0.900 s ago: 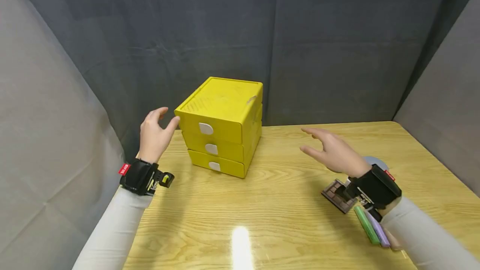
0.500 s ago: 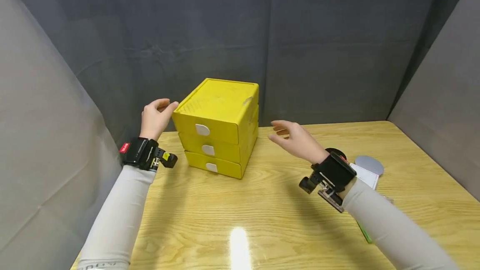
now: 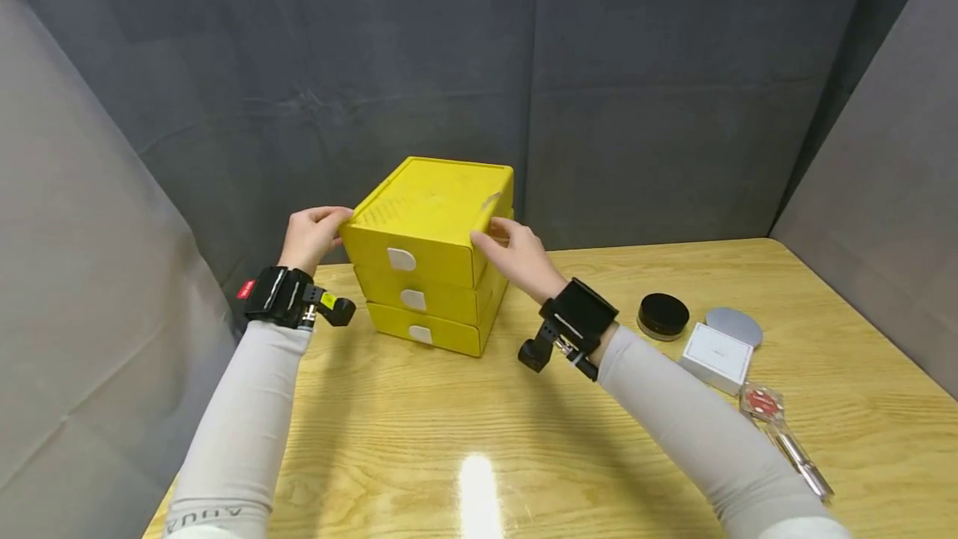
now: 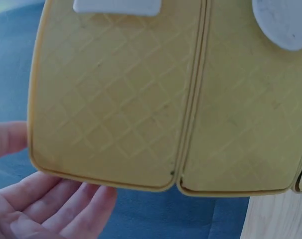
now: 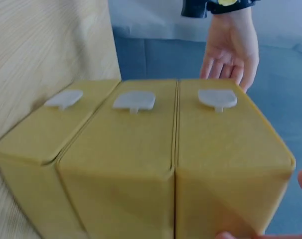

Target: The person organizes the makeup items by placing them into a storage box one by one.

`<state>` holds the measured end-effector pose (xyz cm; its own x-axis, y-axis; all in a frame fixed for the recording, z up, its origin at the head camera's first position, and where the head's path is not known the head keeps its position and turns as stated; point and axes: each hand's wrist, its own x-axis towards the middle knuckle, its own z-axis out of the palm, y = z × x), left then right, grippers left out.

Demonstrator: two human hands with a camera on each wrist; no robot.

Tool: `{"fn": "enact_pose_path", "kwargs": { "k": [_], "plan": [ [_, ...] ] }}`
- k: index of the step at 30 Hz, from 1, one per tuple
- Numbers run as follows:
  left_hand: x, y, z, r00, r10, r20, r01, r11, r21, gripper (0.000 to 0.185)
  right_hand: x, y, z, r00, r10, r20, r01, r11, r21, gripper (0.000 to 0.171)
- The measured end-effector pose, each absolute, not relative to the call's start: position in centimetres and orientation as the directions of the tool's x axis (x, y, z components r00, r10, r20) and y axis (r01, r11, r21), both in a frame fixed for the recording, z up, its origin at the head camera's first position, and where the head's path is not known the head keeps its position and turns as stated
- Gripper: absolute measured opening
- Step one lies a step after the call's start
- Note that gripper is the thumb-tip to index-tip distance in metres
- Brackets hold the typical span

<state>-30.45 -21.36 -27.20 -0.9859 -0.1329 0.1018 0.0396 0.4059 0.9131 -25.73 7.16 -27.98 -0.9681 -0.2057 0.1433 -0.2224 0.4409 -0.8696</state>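
Both of my hands are closing in from where they were hovering a moment ago, and now they are bracketing the yellow drawer unit (image 3: 430,252) at its top tier. It is one stack of three drawers, each carrying one white tab handle (image 3: 401,259), three tabs in all, and it is standing at the back left of the wooden table (image 3: 524,439), close to the curtain. My left hand (image 3: 310,235) is lying against the unit's top left corner, fingers nearly straight and resting on the edge rather than gripping; the left wrist view is showing those fingers just beside the yellow wall. My right hand (image 3: 516,254) is pressing on the top right front corner, thumb toward the front face and fingers laid along the side, only lightly bent, clasping nothing. Off to my right, well apart from the unit, five small things are lying together: one round black jar (image 3: 663,315), one white box (image 3: 716,357), one grey disc (image 3: 734,327), one red-topped packet (image 3: 761,401) and one slim clear tube (image 3: 802,459). Grey cloth (image 3: 374,65) is hanging behind and at both sides, and one bright glare spot is shining on the wood near me.
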Motion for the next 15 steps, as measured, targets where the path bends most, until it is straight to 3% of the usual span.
{"fn": "enact_pose_path", "kwargs": {
  "k": [15],
  "plan": [
    [-30.3, -21.5, -27.7, -0.992, -0.121, 0.033, -0.011, 0.350, 0.937, 0.050, -25.6, 4.6, -27.8, -0.979, -0.063, 0.192, -0.200, 0.450, -0.870, 0.053]
  ]
}}
